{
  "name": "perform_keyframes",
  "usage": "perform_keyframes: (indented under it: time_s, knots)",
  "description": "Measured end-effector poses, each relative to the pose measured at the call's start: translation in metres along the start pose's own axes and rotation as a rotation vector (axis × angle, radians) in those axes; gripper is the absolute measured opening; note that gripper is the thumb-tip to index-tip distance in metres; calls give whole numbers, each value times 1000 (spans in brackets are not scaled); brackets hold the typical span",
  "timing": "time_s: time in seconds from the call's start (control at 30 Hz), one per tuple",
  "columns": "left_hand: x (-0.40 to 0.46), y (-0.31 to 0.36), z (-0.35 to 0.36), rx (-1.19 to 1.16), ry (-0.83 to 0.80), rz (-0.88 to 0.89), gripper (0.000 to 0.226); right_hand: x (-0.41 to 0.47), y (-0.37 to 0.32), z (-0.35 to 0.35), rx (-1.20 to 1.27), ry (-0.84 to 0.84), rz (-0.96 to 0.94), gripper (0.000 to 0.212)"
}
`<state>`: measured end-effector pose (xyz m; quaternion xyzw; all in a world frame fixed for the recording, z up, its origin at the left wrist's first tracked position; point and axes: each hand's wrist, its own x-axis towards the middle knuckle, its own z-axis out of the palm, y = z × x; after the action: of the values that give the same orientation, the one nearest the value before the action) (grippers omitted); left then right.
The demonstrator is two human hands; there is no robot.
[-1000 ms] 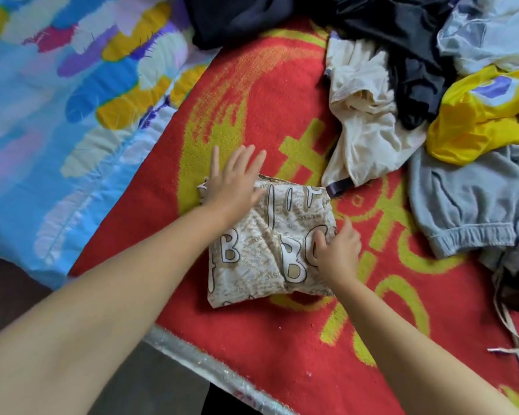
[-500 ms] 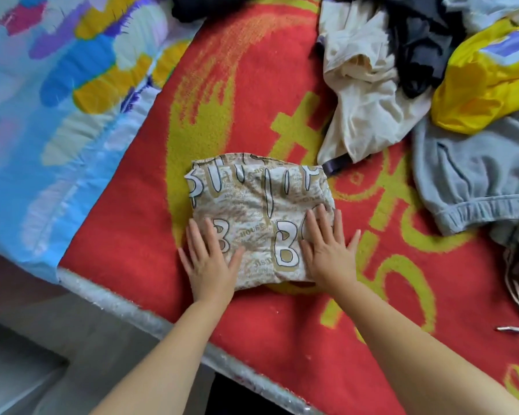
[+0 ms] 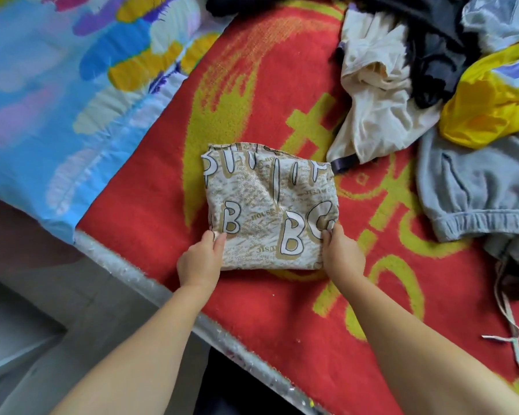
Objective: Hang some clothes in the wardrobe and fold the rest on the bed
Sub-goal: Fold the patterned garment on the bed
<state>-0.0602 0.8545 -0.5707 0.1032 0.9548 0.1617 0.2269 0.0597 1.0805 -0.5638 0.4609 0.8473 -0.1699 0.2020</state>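
Down at the near edge of the bed (image 3: 150, 283), both hands are on the folded printed garment (image 3: 267, 205), which lies on the red and yellow blanket (image 3: 282, 324). Left hand (image 3: 200, 260) pinches the near left corner, thumb on top; right hand (image 3: 343, 253) has its grip closed round the near right corner. So each hand holds cloth, nothing loose. It looks like one more fold or a lift of the finished bundle, I'd say. To do it well, keep both corners level, raise them together and carry them away evenly, so the layers underneath don't slide apart.

Further out, the waiting pile crowds the right side: a grey sweatshirt (image 3: 474, 193) near the bundle, its cuffed hem towards us, with a cream garment (image 3: 378, 115) just beyond the bundle's far right corner, a dark strap poking out beside it. That strap could snag a fold going forward. Beyond lie a yellow garment (image 3: 492, 106) and dark clothes (image 3: 438, 55). Off left, a blue patterned quilt (image 3: 57, 100) lies well apart.
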Motion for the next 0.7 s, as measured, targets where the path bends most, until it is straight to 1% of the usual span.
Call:
perform_keyframes:
  time_s: [0.07, 0.1, 0.13, 0.17, 0.2, 0.23, 0.27, 0.33, 0.4, 0.5, 0.57, 0.63, 0.7]
  knots:
    - [1, 1, -11, -74, 141, 51, 29, 1, -4, -11, 38, 87, -6, 31]
    - [4, 5, -18, -84, 236, 119, 34, 4, -5, -18, 61, 172, -46, 37]
    - [7, 12, -23, -63, 327, 207, 41, 7, -10, -25, 74, 256, -119, 45]
    - [12, 22, -26, -27, 378, 310, 48, 9, -19, -30, 56, 315, -225, 51]
    - [18, 35, -27, 30, 361, 414, 54, 12, -31, -34, 1, 328, -349, 55]
    - [23, 50, -26, 94, 304, 485, 57, 14, -45, -34, -69, 302, -467, 56]
    - [31, 64, -21, 162, 236, 516, 59, 19, -61, -30, -131, 258, -562, 56]
    - [53, 81, -4, 269, 114, 467, 61, 31, -83, -15, -205, 170, -649, 56]
    - [79, 76, 12, 318, 61, 375, 60, 47, -86, -2, -223, 144, -627, 55]
    - [108, 51, 22, 339, 72, 349, 60, 75, -64, 8, -236, 152, -572, 55]
    - [118, 35, 21, 336, 57, 316, 61, 87, -48, 7, -193, 139, -513, 55]
    - [122, 30, 16, 369, 6, 296, 62, 92, -44, 3, -166, 85, -476, 58]
    - [120, 34, 9, 391, -46, 287, 62, 91, -48, -5, -209, 25, -459, 59]
